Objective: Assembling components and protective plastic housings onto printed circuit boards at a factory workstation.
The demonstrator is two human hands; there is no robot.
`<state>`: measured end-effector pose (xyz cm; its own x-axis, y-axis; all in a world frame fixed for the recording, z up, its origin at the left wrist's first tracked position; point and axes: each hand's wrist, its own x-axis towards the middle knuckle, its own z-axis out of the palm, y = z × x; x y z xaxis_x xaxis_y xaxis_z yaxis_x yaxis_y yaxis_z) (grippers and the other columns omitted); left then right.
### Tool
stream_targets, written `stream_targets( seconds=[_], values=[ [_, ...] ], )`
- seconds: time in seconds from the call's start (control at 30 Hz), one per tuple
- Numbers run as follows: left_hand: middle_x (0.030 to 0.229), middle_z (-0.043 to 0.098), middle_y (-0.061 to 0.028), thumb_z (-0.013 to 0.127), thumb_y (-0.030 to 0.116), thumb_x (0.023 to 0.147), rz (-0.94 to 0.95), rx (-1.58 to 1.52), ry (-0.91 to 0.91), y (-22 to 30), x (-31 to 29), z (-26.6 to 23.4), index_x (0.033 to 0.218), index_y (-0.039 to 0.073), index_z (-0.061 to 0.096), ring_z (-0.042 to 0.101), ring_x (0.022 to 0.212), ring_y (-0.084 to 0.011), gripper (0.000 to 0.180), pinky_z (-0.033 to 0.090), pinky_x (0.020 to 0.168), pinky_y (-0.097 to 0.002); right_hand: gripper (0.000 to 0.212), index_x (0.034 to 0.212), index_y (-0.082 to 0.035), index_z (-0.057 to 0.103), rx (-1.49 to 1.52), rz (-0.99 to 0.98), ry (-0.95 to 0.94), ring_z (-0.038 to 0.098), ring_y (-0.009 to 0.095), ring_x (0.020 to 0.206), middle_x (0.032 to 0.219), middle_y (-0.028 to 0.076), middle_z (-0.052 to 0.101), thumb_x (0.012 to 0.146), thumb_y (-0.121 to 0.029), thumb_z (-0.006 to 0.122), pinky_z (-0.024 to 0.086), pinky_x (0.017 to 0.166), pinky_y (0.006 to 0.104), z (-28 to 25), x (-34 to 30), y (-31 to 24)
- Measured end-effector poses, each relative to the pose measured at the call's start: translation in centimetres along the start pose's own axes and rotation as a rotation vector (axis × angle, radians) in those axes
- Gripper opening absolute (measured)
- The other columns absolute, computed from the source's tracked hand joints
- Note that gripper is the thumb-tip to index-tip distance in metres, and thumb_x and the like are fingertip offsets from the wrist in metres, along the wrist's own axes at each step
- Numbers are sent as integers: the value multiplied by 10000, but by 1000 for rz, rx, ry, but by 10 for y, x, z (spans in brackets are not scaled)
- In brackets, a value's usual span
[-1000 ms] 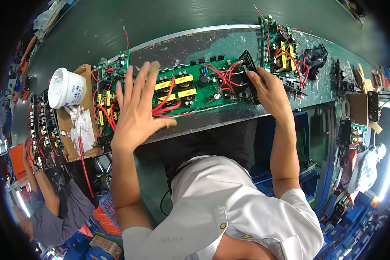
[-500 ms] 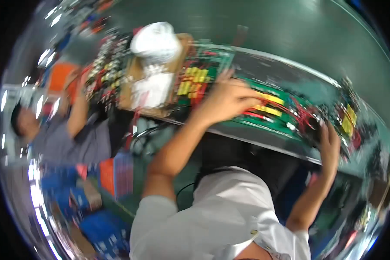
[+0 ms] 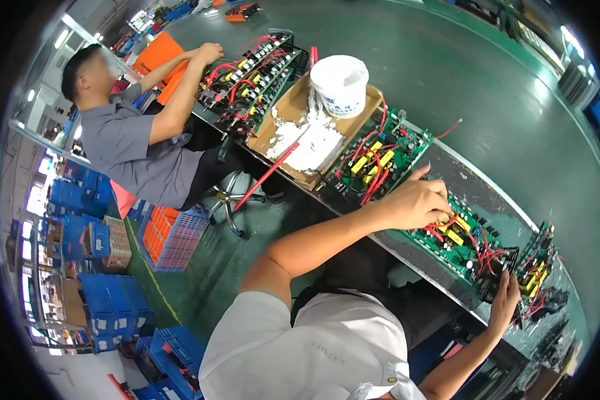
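Observation:
A green circuit board (image 3: 450,250) with yellow components and red wires lies along the bench in front of me. Over its left end is my left hand (image 3: 417,202), its fingers bent down by the red wires; their tips are partly hidden, so what they pinch cannot be made out. My right hand (image 3: 505,300) grips the board's other end, at a black perforated metal part (image 3: 503,270). To the left lies a second circuit board (image 3: 380,160) with similar yellow parts and red wires. Another board (image 3: 535,277) sits just right of my right hand.
A cardboard tray (image 3: 273,143) holds white paste, a white bucket (image 3: 340,87) and a red stick (image 3: 270,175) jutting over the bench edge. On the left, a co-worker (image 3: 140,140) sits beside several upright boards (image 3: 253,80). A basket (image 3: 173,240) and blue bins (image 3: 117,303) stand on the floor.
My view has swung, so the bench now slopes down to the right and the picture is sharper. My left hand remains over the board's left end, my right hand at its right end.

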<state>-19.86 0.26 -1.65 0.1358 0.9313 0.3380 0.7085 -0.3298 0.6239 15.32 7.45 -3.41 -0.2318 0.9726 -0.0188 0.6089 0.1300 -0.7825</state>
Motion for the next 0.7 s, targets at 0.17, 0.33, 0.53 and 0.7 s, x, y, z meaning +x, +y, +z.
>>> stream_targets(
  seconds=[0.17, 0.33, 0.53, 0.7],
  values=[
    [980, 602, -28, 656, 225, 895, 19, 21, 4, 3, -4, 3, 982, 147, 741, 610, 953, -220, 144, 241, 1129, -564, 408, 835, 25, 458, 10, -55, 35, 274, 107, 670, 698, -12, 303, 1027, -334, 500, 243, 567, 313, 4, 2, -3],
    [987, 593, -41, 656, 222, 889, 22, 28, 35, 3, -6, 10, 985, 147, 734, 602, 945, -242, 144, 322, 1029, -528, 388, 816, 20, 468, -18, -37, 30, 279, 90, 657, 685, -21, 312, 1021, -305, 524, 234, 547, 300, -2, 3, 7],
    [994, 659, -113, 663, 130, 825, 143, 0, 26, 1, 4, 5, 965, 86, 725, 634, 931, -302, 160, 494, 840, -433, 414, 1019, 82, 610, -242, 19, 183, 504, 151, 706, 746, 109, 586, 991, -325, 543, 424, 642, 343, 1, -9, -2],
    [988, 643, -144, 653, 97, 894, -83, -9, 32, 4, -7, -24, 1045, 0, 685, 634, 860, -315, 182, 499, 769, -367, 467, 1188, 50, 613, -82, 22, 135, 644, 217, 864, 915, 198, 686, 954, -355, 601, 489, 801, 330, 29, 2, -36]
  ],
)
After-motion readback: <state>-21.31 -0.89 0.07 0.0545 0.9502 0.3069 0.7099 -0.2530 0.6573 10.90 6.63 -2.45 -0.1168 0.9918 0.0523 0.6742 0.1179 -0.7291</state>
